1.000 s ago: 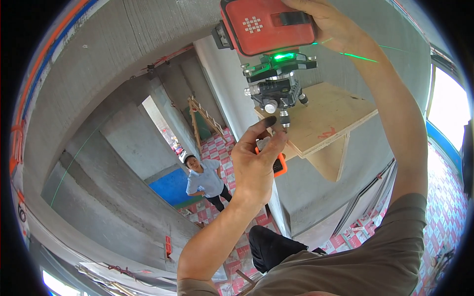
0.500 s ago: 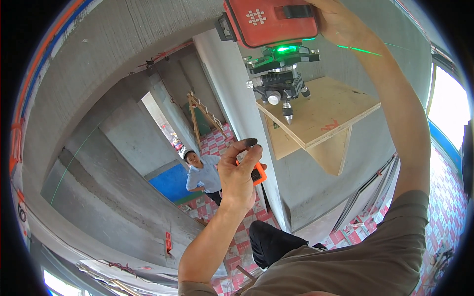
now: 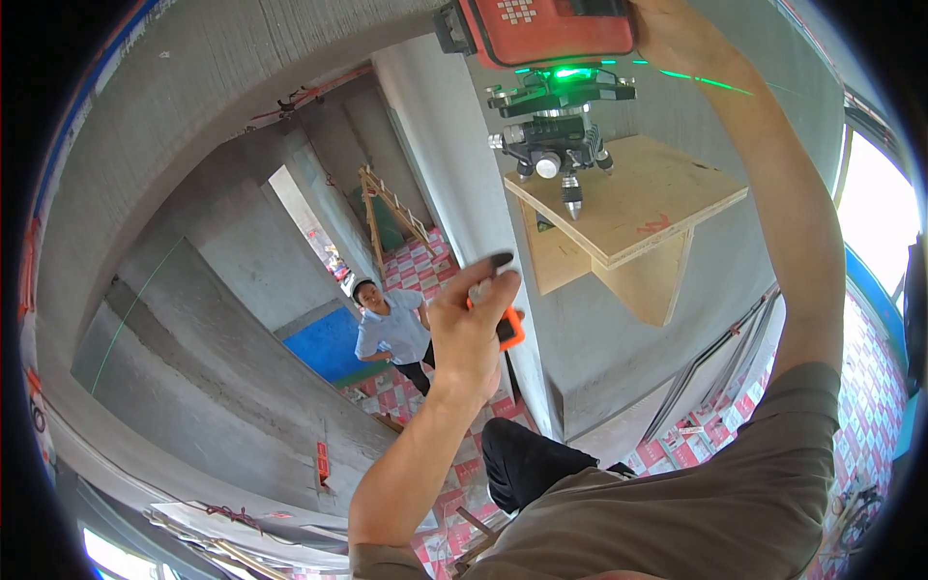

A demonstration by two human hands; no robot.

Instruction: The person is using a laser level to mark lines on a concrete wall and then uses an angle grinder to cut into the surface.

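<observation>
A red laser level glows green underneath and sits on a black base with short pointed metal feet. The base stands on a plywood shelf fixed to the wall. My right hand grips the laser level's right side; its fingertips are hidden at the picture's top edge. Lower down, in front of the shelf, my left hand is closed round a small orange-and-black device, mostly covered by the fingers. The index finger, dark at its tip, sticks out above it.
A person in a light blue shirt and cap stands below. Behind them are a wooden A-frame ladder and a blue wall panel. A pale column rises beside the shelf. Red-and-white checked sheeting covers the floor.
The view has tipped slightly, so the laser level sits higher in the picture. My left index finger has straightened and lifted from the thumb. My right hand stays on the laser level.
</observation>
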